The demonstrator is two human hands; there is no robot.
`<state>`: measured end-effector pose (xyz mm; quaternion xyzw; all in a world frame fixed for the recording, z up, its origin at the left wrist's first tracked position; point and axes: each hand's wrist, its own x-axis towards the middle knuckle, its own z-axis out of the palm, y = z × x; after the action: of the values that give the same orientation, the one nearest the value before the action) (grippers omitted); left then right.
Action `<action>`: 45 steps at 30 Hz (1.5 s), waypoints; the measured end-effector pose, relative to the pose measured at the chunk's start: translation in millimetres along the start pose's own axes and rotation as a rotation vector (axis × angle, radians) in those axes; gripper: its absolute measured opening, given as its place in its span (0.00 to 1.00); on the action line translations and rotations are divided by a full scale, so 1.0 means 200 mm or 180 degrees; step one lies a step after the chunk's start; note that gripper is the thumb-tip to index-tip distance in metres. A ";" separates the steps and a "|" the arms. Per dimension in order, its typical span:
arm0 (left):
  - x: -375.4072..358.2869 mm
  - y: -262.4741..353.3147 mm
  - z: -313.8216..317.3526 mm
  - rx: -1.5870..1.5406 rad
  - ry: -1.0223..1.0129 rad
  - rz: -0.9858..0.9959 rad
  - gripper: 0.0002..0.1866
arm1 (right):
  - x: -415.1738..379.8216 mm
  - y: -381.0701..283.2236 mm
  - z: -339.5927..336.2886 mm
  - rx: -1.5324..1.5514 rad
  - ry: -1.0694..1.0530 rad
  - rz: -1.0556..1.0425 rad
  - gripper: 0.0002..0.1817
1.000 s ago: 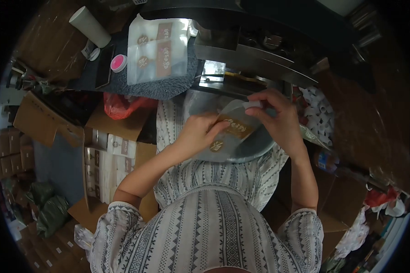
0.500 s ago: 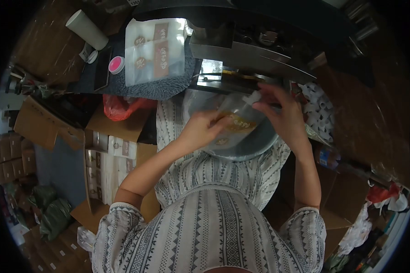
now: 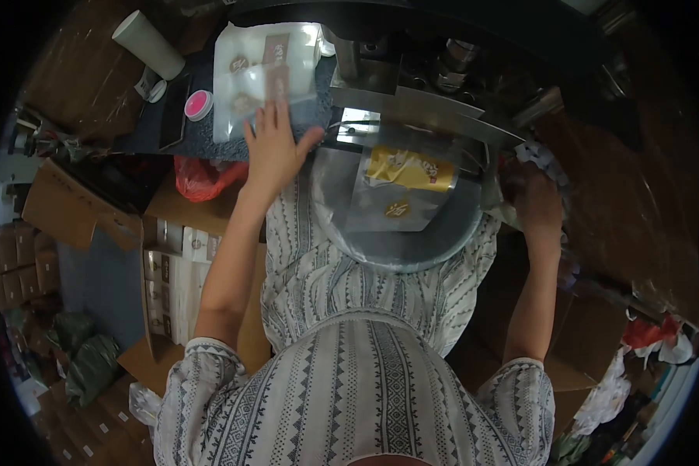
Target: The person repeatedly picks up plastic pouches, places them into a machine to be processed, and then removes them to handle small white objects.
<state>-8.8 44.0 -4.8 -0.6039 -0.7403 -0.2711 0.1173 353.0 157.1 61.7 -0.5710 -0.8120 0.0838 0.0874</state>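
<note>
My left hand (image 3: 276,151) is spread, its fingertips on the lower part of a stack of clear plastic bags (image 3: 245,81) with brown printed labels. A clear bag with a yellow label (image 3: 412,169) lies over the round grey basin (image 3: 396,252) at my lap, its top end by the metal machine (image 3: 443,116). My right hand (image 3: 537,198) is down at the right, among the small white pieces (image 3: 547,159) in a bag; its fingers are dark and partly hidden, so I cannot see whether they hold anything.
A grey fuzzy mat (image 3: 318,105) lies under the bag stack. Left of it are a pink-topped jar (image 3: 199,105) and a white cup (image 3: 149,46). Below hangs a red plastic bag (image 3: 202,177), and an open carton (image 3: 151,291) holds packed white packets.
My left hand has left the yellow-labelled bag and moved up-left to the bag stack. My right hand has let go of a small white piece at that bag and moved right and down.
</note>
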 end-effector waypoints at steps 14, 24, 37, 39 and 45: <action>-0.13 0.36 -0.45 -0.0821 -0.0132 0.0030 0.06 | -0.06 -0.61 -0.11 0.1230 0.0572 -0.2001 0.10; -0.08 0.46 -0.13 -0.2864 -0.1830 -0.0798 0.10 | -0.03 -0.49 -0.08 0.2043 -0.0098 -0.0963 0.17; 0.11 -0.07 -0.04 0.0424 -0.0664 -0.0249 0.37 | -0.03 0.08 0.02 -0.0246 0.0264 -0.0001 0.11; -0.05 -0.04 -0.03 0.0475 -0.0526 0.0087 0.33 | -0.01 -0.02 -0.05 0.0293 0.0076 -0.0192 0.12; -0.17 0.02 -0.27 -0.0266 -0.0359 -0.0368 0.12 | -0.06 -0.08 -0.15 0.2305 -0.0229 0.0286 0.14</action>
<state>-5.6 -13.2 23.0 -0.5788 -0.7674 -0.2736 0.0344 349.4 141.1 94.8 -0.5349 -0.7063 0.3896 0.2514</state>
